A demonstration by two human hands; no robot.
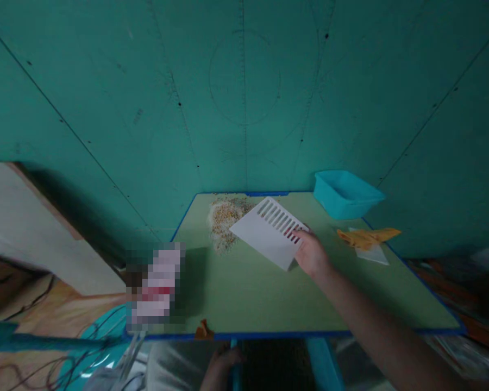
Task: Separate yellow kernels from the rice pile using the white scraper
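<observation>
One hand, the right hand [309, 254], is closed on the near corner of the white scraper [269, 231]. The grain pile [224, 220] touches its far-left edge. The left hand [224, 361] is farther away, and I cannot tell its grip.

Desk: What is lying where on the table [269, 304]?

Operator: I am finding the grain heap [224, 220] sitting at the far edge, left of centre. The slotted board [264, 233] is lying just right of it, touching it, with my right hand [309, 252] holding its right end. The tub [346, 193] is standing at the far right corner, the cloth [369, 236] lying before it on a sheet [377, 255].
</observation>
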